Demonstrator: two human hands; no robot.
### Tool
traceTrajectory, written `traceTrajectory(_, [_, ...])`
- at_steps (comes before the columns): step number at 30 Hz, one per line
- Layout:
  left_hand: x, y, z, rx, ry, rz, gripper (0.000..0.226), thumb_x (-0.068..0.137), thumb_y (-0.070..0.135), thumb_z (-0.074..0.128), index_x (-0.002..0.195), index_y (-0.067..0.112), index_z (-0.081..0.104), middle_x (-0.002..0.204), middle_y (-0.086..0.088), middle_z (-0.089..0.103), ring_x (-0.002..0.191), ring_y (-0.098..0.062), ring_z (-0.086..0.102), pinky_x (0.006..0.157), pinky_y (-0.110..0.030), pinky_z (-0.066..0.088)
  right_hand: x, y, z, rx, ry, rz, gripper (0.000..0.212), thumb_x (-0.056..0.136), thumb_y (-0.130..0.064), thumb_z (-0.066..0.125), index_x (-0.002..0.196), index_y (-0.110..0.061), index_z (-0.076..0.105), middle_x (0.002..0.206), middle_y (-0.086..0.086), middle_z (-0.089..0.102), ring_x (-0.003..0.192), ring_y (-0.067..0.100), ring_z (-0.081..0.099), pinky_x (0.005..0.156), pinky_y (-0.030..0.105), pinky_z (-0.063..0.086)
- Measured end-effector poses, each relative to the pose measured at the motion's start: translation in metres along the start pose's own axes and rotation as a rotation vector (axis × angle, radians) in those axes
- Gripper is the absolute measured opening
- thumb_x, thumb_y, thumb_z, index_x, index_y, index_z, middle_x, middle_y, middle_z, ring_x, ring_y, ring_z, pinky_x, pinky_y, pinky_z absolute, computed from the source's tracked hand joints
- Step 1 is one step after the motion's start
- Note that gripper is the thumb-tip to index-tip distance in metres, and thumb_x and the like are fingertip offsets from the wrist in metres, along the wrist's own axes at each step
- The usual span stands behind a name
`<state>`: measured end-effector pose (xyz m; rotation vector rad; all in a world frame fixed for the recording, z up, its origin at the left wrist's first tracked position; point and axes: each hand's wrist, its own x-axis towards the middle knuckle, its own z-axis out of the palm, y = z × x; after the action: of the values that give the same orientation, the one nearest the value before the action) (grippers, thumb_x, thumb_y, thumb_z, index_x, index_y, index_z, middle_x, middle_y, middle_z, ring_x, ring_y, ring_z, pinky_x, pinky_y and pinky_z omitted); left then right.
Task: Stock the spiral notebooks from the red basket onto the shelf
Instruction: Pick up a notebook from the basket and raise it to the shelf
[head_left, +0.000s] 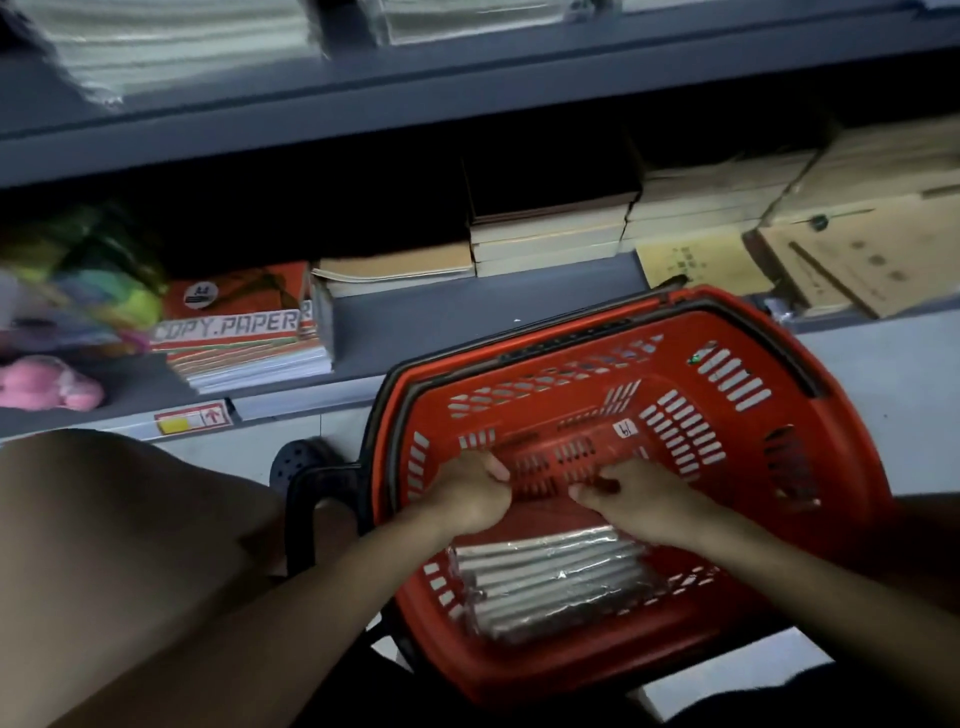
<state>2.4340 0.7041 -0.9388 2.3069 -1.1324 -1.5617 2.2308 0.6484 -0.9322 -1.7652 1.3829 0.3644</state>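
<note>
head view: both hands inside red basket (597, 395)
notebooks (556, 582): shrink-wrapped pack, basket's near end
left hand (475, 491): curled, contents unclear
right hand (639, 496): curled, same
risk: slick wrap may slip
shelf (441, 317): gap free

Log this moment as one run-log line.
phase: reaching into red basket | left hand, right hand: above wrapped notebooks | grip: unclear | shelf: unstocked

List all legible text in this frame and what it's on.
"COPY.PAPER": the first letter is partly cut off; on the red-and-white paper ream on the shelf.
"A4", probably: black round sticker on the same ream, blurred.
White sticker on the red basket: handwritten mark, unreadable.
Shelf-edge tag: red arrow, text blurred.
Brown covers: print too small.
</note>
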Motion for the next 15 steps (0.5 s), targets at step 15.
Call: traceTrajectory(15, [-0.006, -0.015, 0.022, 0.126, -0.08, -0.166, 0.041, 0.092, 0.009, 0.049, 0.132, 0.004, 0.054, 0.116, -0.015, 0.066, 0.091, -0.022, 0.061, 0.069, -0.029, 0.048, 0.002, 0.01, 0.017, 0.201, -0.033, 0.206, 0.032, 0.086, -0.04, 0.072, 0.094, -0.009, 0.077, 0.083, -0.004, 0.075, 0.093, 0.02, 0.072, 0.081, 0.024, 0.052])
